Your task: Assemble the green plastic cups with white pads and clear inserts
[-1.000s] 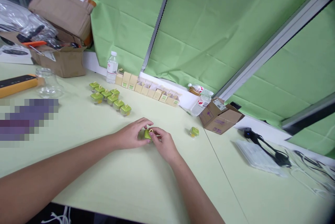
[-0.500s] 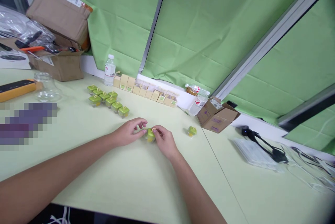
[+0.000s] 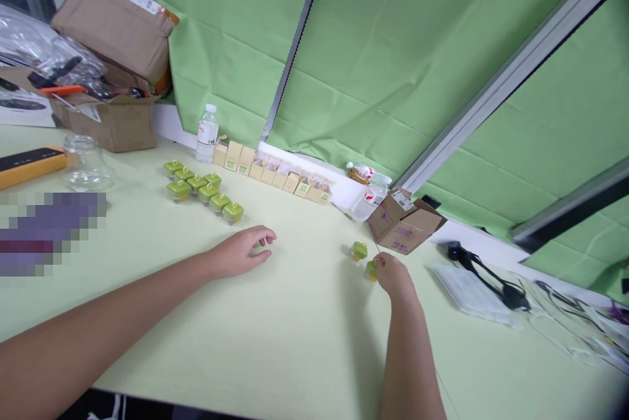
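Note:
My right hand (image 3: 394, 272) grips a small clear container with a green lid (image 3: 371, 270), partly hidden by my fingers. Just beyond it stands a matching green-lidded container (image 3: 359, 250) on the table. Near the middle of the table, my left hand (image 3: 244, 251) rests with fingers curved and apart, and nothing is between them. To its upper left, several more green-lidded containers (image 3: 208, 192) with loops on top stand in a cluster.
Small cream cartons (image 3: 268, 170) line the back edge beside an upright water bottle (image 3: 207, 133). Bottles (image 3: 369, 200) lie by an open cardboard box (image 3: 407, 220). A glass jar (image 3: 87, 164) stands left; a plastic-wrapped stack (image 3: 474, 295) and cables lie right.
My right hand has carried the green-lidded container from beside my left hand rightward, close to the lone one. My left hand stays nearly in place.

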A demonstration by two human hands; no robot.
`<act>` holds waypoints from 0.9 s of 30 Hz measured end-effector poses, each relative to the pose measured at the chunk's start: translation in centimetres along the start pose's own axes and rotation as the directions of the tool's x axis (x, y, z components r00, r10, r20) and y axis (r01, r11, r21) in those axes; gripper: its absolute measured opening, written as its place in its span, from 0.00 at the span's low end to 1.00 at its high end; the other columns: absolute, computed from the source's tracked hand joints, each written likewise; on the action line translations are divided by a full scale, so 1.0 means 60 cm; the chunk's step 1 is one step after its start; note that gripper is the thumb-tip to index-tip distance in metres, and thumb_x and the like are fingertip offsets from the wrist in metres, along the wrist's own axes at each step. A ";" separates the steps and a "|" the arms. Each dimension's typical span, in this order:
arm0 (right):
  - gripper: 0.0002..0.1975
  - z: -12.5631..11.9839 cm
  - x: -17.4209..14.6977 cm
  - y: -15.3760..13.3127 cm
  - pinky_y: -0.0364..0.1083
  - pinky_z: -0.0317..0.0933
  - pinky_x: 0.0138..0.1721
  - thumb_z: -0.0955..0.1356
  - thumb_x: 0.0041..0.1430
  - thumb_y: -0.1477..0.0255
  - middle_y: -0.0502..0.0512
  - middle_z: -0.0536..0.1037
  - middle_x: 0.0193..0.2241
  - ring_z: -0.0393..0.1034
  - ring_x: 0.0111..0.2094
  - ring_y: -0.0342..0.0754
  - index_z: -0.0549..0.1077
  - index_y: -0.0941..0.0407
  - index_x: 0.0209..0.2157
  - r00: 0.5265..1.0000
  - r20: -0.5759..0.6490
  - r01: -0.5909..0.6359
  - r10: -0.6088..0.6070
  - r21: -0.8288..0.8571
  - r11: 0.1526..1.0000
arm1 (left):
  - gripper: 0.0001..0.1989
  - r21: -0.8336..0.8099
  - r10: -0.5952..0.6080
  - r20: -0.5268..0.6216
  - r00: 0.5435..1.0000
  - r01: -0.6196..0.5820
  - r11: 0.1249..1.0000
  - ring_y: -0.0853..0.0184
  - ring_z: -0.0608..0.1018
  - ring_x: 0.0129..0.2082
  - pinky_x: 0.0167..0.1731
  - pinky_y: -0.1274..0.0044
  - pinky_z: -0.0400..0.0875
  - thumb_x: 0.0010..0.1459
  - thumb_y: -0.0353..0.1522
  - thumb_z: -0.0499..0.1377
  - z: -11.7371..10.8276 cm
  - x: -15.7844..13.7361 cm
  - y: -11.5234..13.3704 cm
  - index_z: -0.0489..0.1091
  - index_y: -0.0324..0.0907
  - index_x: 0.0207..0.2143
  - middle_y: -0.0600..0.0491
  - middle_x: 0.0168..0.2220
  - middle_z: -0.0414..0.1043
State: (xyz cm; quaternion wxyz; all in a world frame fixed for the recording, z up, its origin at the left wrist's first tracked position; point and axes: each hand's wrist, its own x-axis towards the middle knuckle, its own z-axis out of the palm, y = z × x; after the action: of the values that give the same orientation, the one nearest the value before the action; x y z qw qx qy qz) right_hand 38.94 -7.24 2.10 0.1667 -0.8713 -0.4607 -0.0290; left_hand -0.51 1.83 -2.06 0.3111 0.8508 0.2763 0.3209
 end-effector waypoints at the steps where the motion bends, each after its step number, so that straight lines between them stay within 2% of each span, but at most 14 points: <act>1: 0.12 0.005 0.003 0.008 0.45 0.55 0.30 0.62 0.56 0.74 0.59 0.78 0.27 0.71 0.29 0.51 0.78 0.54 0.31 1.000 -0.016 -0.015 0.015 0.007 1.000 | 0.11 0.012 0.003 0.012 1.000 -0.003 1.000 0.63 0.73 0.42 0.39 0.74 0.70 0.60 0.36 0.54 -0.001 0.000 0.001 0.68 0.44 0.45 0.49 0.45 0.71; 7: 0.16 0.036 0.018 0.024 0.45 0.59 0.35 0.61 0.58 0.72 0.60 0.81 0.37 0.73 0.37 0.53 0.79 0.54 0.40 0.993 -0.112 -0.033 0.042 0.077 0.996 | 0.11 0.036 0.003 0.031 1.000 -0.005 0.999 0.62 0.74 0.42 0.41 0.73 0.69 0.60 0.35 0.54 -0.003 -0.003 0.001 0.68 0.45 0.45 0.50 0.45 0.72; 12: 0.18 0.050 0.025 0.030 0.46 0.61 0.40 0.61 0.59 0.69 0.61 0.81 0.40 0.74 0.40 0.53 0.77 0.56 0.46 0.985 -0.161 -0.041 0.064 0.142 0.989 | 0.13 0.029 0.003 0.034 0.999 -0.004 1.000 0.61 0.74 0.42 0.41 0.73 0.70 0.59 0.37 0.55 -0.003 -0.004 0.000 0.69 0.44 0.45 0.48 0.45 0.72; 16: 0.21 0.052 0.024 0.033 0.46 0.62 0.40 0.62 0.59 0.68 0.60 0.81 0.41 0.75 0.41 0.53 0.72 0.57 0.52 0.979 -0.178 -0.068 0.102 0.189 0.980 | 0.12 0.019 0.013 0.028 1.000 -0.014 1.000 0.61 0.75 0.41 0.41 0.73 0.70 0.59 0.36 0.55 -0.002 -0.004 0.000 0.69 0.44 0.45 0.49 0.45 0.73; 21: 0.23 0.038 0.020 0.024 0.48 0.62 0.43 0.60 0.58 0.73 0.61 0.79 0.46 0.73 0.45 0.56 0.69 0.57 0.55 0.960 -0.248 -0.081 0.129 0.192 0.978 | 0.09 0.056 0.063 -0.006 0.998 -0.063 0.996 0.64 0.75 0.38 0.38 0.75 0.69 0.60 0.34 0.54 -0.006 0.001 0.003 0.70 0.44 0.41 0.51 0.41 0.74; 24: 0.23 0.032 0.012 -0.004 0.50 0.61 0.46 0.58 0.59 0.73 0.63 0.77 0.49 0.71 0.48 0.56 0.68 0.58 0.56 0.933 -0.338 -0.058 0.123 0.196 0.979 | 0.09 0.189 0.090 -0.151 0.984 -0.060 0.980 0.65 0.75 0.35 0.38 0.74 0.68 0.61 0.33 0.52 -0.027 0.009 0.004 0.70 0.44 0.41 0.52 0.41 0.74; 26: 0.22 0.037 0.000 -0.036 0.48 0.61 0.47 0.59 0.59 0.71 0.61 0.78 0.46 0.71 0.46 0.54 0.69 0.57 0.53 0.928 -0.368 0.016 0.063 0.208 0.978 | 0.12 0.294 0.066 -0.320 0.945 0.033 0.955 0.63 0.75 0.37 0.40 0.72 0.68 0.61 0.33 0.52 -0.051 0.013 -0.001 0.68 0.44 0.45 0.50 0.44 0.72; 27: 0.21 0.043 -0.008 -0.055 0.48 0.62 0.45 0.60 0.59 0.71 0.61 0.79 0.44 0.73 0.42 0.53 0.70 0.58 0.52 0.928 -0.373 0.108 -0.012 0.240 0.965 | 0.14 0.336 0.041 -0.400 0.916 0.105 0.936 0.61 0.75 0.40 0.42 0.72 0.68 0.61 0.33 0.52 -0.064 0.015 -0.007 0.67 0.44 0.48 0.49 0.47 0.71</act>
State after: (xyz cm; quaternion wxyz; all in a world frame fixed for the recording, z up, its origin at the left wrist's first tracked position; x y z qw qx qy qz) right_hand 35.71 -5.07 0.48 0.3602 -0.8068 -0.4477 -0.1373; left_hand -2.79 4.05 0.31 0.0968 0.8039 0.4009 0.4285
